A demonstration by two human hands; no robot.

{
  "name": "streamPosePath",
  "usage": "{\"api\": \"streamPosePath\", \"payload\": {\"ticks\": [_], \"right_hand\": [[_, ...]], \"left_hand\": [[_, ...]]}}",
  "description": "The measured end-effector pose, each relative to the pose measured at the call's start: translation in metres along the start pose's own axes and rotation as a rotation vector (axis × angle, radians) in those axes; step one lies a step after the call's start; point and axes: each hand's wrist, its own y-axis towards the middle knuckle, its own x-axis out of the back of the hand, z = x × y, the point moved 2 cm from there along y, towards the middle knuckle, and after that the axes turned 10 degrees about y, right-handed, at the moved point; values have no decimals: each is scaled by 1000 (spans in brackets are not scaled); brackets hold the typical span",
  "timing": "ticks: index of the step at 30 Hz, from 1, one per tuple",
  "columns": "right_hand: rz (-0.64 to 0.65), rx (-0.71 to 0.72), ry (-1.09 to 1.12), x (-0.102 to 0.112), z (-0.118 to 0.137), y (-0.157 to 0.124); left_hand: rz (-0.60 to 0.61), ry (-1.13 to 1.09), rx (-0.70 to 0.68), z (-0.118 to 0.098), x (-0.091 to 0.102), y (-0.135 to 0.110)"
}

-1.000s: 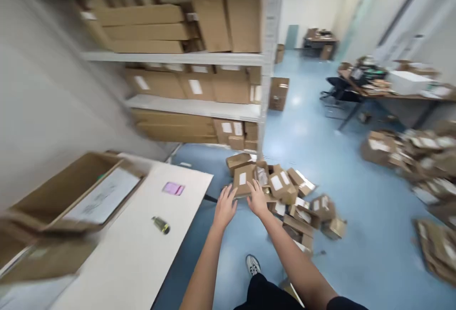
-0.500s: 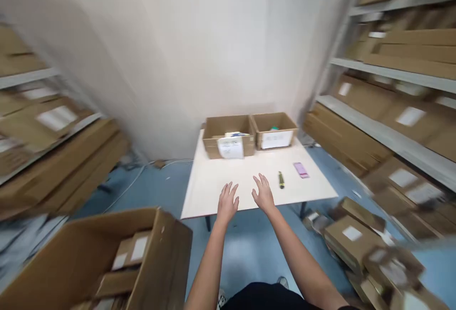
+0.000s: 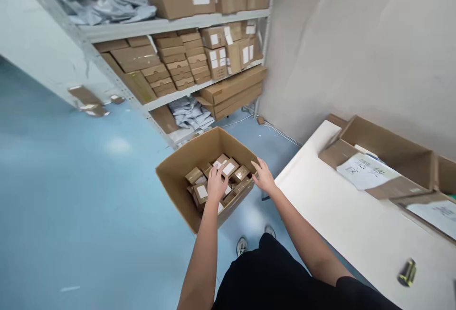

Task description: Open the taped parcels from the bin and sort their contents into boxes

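Note:
A large open cardboard box (image 3: 178,179) stands on the blue floor, holding several small brown parcels (image 3: 235,173) with white labels. My left hand (image 3: 216,184) hangs over the parcels inside the box, fingers spread and holding nothing. My right hand (image 3: 263,176) is over the box's right rim, fingers apart and empty as well.
A white table (image 3: 342,219) stands to the right with open cardboard trays (image 3: 384,146) bearing paper labels and a small dark-and-gold object (image 3: 407,272). Metal shelving (image 3: 171,24) with stacked boxes and grey bags stands behind the box. My shoes (image 3: 242,246) show below.
The view has swung left from the pile of floor parcels, past the table, to the large box by the shelving. Both hands stayed empty and now reach over the box.

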Motion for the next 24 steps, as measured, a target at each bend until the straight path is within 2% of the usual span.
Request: {"api": "streamPosePath", "payload": {"ticks": [2, 5, 7, 10, 13, 17, 21, 24], "right_hand": [[77, 33, -5, -20, 10, 33], [175, 68, -2, -47, 10, 78], [238, 72, -4, -65, 0, 106], [357, 19, -35, -92, -29, 144], [516, -93, -106, -123, -68, 176], [764, -191, -209, -178, -123, 202], [920, -275, -273, -243, -179, 212], [982, -310, -307, -295, -221, 215]], "left_hand": [[-1, 20, 101, 30, -3, 2], [20, 43, 195, 59, -18, 8], [53, 55, 239, 68, -35, 17], [145, 67, 295, 68, -72, 36], [293, 67, 342, 57, -126, 56], [539, 44, 396, 46, -217, 67], [772, 6, 467, 54, -314, 65], [887, -13, 462, 68, -386, 66]]}}
